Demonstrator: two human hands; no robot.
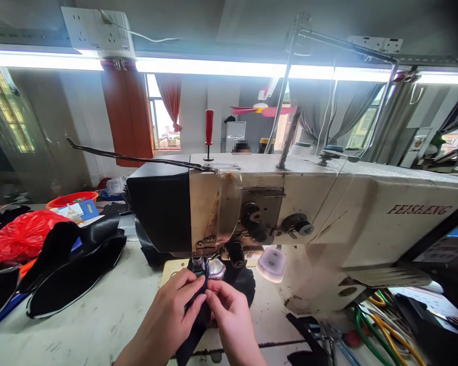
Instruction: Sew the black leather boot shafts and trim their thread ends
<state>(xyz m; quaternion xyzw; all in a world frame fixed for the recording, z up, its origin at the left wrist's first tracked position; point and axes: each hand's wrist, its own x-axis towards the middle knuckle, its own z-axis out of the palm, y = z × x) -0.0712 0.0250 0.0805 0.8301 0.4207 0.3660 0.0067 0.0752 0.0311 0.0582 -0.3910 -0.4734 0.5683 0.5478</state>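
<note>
Under the head of a white sewing machine, both hands meet at a piece of black material. My left hand pinches the material's edge between thumb and fingers, just in front of the presser foot area. Close beside it, my right hand has thumb and forefinger pressed together on the same edge. More of the dark material lies behind and right of the fingers on the machine bed. The needle is too small to make out.
Black cut pieces with white edging lie at left, near a red plastic bag and an orange basket. Scissors and tools lie at lower right. A red-handled screwdriver stands on the machine. A small lamp glows beneath it.
</note>
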